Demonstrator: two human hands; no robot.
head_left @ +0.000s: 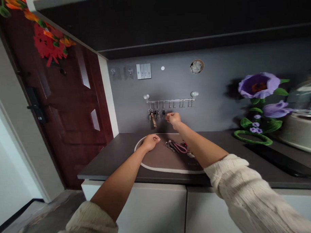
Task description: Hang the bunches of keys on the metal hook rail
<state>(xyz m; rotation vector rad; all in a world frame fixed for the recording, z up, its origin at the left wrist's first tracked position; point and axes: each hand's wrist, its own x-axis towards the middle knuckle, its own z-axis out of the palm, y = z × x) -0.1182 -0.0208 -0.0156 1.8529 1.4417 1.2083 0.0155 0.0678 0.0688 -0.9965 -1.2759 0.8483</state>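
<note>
A metal hook rail (171,101) is fixed to the grey wall, with several sets of keys (155,114) on its left hooks. One hanging set carries a long brownish tag (153,120). My right hand (174,119) is raised just below the rail's middle, beside the rightmost hanging keys, fingers pinched together; whatever is between them cannot be made out. Lower down, my left hand (151,142) is curled closed above the left part of a brown mat (162,160); its grip is hidden. More keys with a pink strap (180,148) lie on the mat, partly behind my right forearm.
Purple felt flowers (259,87) stand on the counter (106,162) at right, near a black flat object (279,159) and a domed appliance (303,121). A dark shelf (193,20) overhangs the counter. Left is a red-brown door (77,133). Switches (143,71) sit above the rail.
</note>
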